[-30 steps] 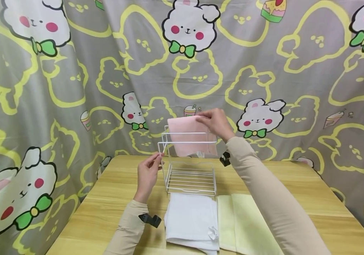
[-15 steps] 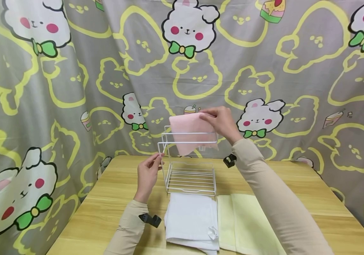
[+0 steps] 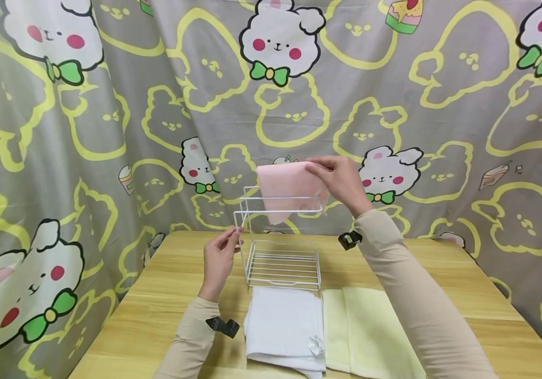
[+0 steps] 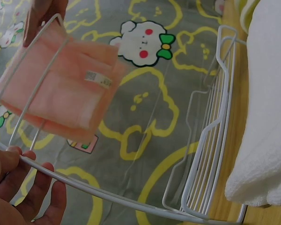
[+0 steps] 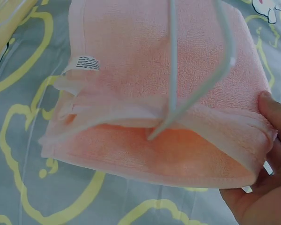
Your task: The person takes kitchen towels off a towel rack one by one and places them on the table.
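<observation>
My right hand [image 3: 342, 181] pinches the top edge of a folded pink towel [image 3: 282, 181], which hangs at the top of a white wire rack [image 3: 289, 211]. From the head view, the rack's upper bars cross in front of the towel. A small white label [image 5: 88, 63] shows on the towel in the right wrist view, where the lower folds gape around a bar end. My left hand [image 3: 220, 258] holds the rack's left upright between thumb and fingers; the left wrist view shows these fingers [image 4: 40, 192] curled at the wire. Whether the towel touches the bars, I cannot tell.
A folded white towel [image 3: 282, 326] lies before the rack on the wooden table [image 3: 157, 300]. Beside it on the right is a folded yellow towel [image 3: 365, 326]. A patterned curtain [image 3: 294, 116] hangs behind the table. Black wrist cameras [image 3: 223, 327] sit on both sleeves.
The right hand has risen and shifted a little to the right, carrying the pink towel up, so its lower edge hangs higher. The left hand and rack stay in place.
</observation>
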`<state>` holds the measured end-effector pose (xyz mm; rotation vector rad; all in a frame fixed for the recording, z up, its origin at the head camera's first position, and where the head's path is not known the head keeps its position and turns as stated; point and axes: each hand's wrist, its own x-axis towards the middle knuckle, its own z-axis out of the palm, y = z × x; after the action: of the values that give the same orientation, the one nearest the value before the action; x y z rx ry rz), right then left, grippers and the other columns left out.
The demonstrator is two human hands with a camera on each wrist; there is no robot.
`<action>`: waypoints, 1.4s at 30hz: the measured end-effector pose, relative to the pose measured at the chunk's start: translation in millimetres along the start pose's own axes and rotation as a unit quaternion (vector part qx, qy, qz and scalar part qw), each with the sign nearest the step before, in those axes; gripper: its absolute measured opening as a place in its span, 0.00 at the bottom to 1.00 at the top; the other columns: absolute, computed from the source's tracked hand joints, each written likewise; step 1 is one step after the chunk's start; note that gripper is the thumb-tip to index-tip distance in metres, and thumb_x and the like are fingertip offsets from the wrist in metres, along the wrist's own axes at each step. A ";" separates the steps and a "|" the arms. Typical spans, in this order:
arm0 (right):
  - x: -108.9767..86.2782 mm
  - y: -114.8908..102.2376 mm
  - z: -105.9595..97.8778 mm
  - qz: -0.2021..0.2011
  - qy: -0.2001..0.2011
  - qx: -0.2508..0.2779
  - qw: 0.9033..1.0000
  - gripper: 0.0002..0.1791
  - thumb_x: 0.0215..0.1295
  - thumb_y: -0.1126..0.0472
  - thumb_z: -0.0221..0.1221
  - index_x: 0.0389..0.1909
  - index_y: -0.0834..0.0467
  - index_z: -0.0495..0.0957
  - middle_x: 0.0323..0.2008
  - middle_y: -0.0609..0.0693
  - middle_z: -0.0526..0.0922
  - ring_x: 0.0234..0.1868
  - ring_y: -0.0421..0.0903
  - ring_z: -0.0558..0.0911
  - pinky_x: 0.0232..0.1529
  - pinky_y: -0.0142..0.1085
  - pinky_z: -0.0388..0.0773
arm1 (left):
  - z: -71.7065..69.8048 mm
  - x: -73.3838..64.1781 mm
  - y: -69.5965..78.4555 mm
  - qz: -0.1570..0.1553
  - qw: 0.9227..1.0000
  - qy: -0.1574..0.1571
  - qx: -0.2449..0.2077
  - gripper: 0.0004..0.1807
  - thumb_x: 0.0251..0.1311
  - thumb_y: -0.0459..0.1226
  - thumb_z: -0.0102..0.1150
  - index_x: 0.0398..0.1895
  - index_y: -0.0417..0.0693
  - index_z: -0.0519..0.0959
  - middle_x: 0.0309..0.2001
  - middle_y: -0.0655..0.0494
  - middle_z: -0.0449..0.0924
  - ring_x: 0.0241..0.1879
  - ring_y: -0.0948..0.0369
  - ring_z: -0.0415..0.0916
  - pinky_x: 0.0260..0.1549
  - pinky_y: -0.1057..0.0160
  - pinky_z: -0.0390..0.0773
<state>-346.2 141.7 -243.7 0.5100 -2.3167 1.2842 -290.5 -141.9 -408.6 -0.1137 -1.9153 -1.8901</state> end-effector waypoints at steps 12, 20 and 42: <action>-10.0 -5.1 -22.6 -0.022 0.046 0.014 0.999 0.18 0.66 0.48 0.69 0.50 0.54 0.89 0.47 0.52 0.90 0.51 0.43 0.86 0.48 0.30 0.83 | 1.2 -0.2 2.1 0.002 1.000 0.004 -0.002 0.13 0.71 0.34 0.62 0.54 0.38 0.85 0.50 0.44 0.88 0.38 0.59 0.85 0.36 0.70 0.86; -13.6 -8.6 -32.6 -0.022 0.072 0.025 0.997 0.18 0.65 0.49 0.70 0.50 0.54 0.89 0.47 0.53 0.90 0.51 0.41 0.86 0.46 0.23 0.80 | 0.1 -1.5 2.4 0.002 1.000 0.001 -0.001 0.13 0.71 0.35 0.62 0.54 0.39 0.86 0.50 0.44 0.87 0.41 0.50 0.85 0.36 0.71 0.86; -23.8 -10.9 -59.6 -0.002 0.115 0.042 0.992 0.19 0.65 0.45 0.68 0.51 0.50 0.89 0.46 0.49 0.90 0.33 0.39 0.83 0.21 0.28 0.79 | 1.9 1.0 4.0 -0.006 1.000 0.012 0.012 0.12 0.71 0.34 0.62 0.53 0.38 0.86 0.49 0.44 0.88 0.36 0.61 0.84 0.38 0.64 0.88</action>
<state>-309.0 190.0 -220.8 0.3721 -2.0780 1.3664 -290.5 -140.1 -404.5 -0.0734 -1.9257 -1.8672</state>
